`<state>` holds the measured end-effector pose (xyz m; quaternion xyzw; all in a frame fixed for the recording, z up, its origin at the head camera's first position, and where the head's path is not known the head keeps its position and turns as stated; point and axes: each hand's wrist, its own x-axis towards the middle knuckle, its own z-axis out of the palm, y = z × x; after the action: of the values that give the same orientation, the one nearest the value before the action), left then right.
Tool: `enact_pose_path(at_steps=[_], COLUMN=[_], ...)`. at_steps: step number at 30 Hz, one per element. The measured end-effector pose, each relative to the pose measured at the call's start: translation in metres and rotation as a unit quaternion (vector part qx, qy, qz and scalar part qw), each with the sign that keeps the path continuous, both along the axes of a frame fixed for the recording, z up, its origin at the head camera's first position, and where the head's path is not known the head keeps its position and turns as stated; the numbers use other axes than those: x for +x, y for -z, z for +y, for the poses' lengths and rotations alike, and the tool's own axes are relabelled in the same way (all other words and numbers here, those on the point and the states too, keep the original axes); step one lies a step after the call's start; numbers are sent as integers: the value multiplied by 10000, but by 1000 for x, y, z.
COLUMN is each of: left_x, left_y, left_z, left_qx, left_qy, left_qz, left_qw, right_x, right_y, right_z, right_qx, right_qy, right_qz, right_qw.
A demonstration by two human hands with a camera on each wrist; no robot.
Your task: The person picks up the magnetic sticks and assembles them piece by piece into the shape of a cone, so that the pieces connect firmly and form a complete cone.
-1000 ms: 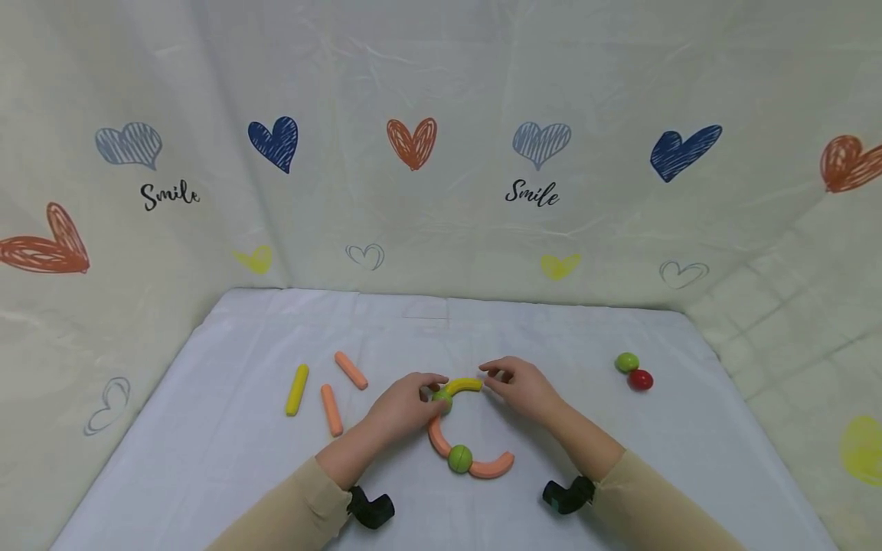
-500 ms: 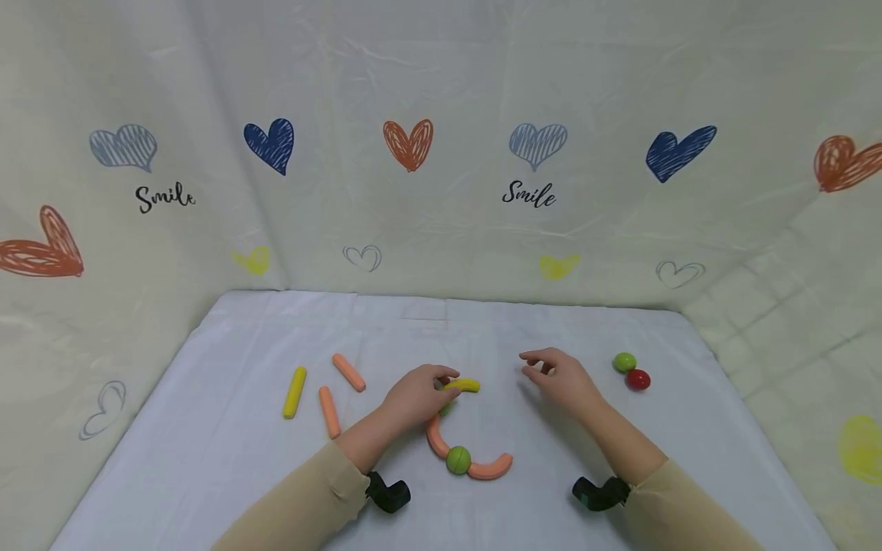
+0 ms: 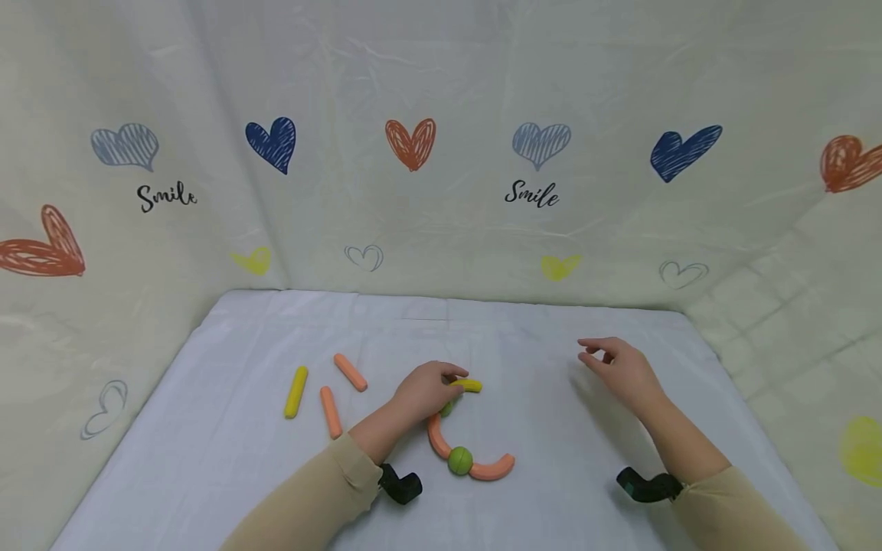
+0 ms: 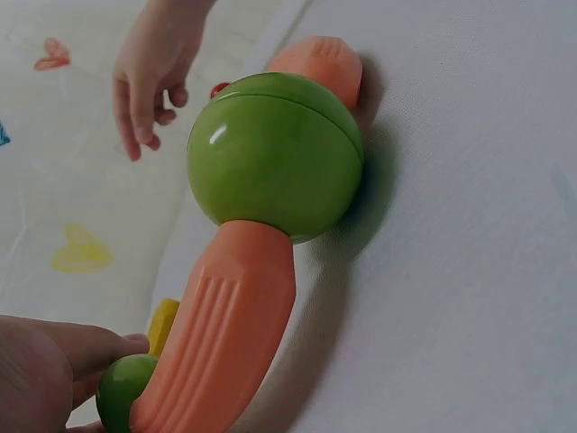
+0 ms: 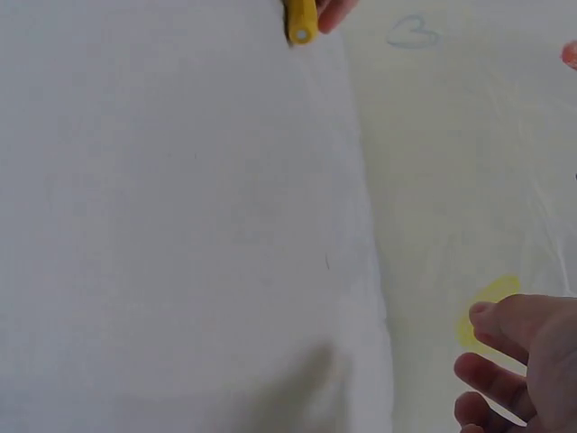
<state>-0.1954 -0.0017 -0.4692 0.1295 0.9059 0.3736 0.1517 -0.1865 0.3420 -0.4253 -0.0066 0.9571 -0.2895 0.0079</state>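
Observation:
A chain of toy pieces lies mid-table: a yellow curved piece (image 3: 472,385), a partly hidden green ball (image 3: 445,409), an orange curved piece (image 3: 437,438), another green ball (image 3: 460,461) and a second orange curved piece (image 3: 492,467). My left hand (image 3: 429,392) pinches the yellow piece between thumb and fingers at the chain's upper end. Its thumb also shows beside the yellow piece (image 4: 163,327) in the left wrist view. Over the right side of the table, my right hand (image 3: 625,373) hovers with loosely bent fingers, holding nothing. A bit of red (image 4: 218,89) shows past the large green ball in the left wrist view.
Left of the chain lie a yellow stick (image 3: 295,392) and two straight orange sticks, one nearer (image 3: 331,412) and one farther (image 3: 351,372). A white cloth (image 3: 537,497) covers the table. Behind it hangs a pale curtain (image 3: 468,229) printed with hearts.
My right hand has moved away from the chain to the right, now covering the loose green and red balls in the head view. My left hand has shifted from the green ball onto the yellow piece.

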Motion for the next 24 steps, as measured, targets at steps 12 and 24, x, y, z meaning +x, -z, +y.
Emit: enact_pose_path(at_steps=[12, 24], left_x=[-5, -4], left_y=[4, 5], left_z=[0, 0], left_qx=[26, 87], left_qy=[-13, -31], left_qz=[-65, -81], left_qw=[10000, 9999], right_x=[1, -4], right_y=[-2, 9], right_z=[53, 74], right_qx=[316, 717], right_qy=[350, 213], right_qz=[-331, -667], right_qw=[9983, 9950])
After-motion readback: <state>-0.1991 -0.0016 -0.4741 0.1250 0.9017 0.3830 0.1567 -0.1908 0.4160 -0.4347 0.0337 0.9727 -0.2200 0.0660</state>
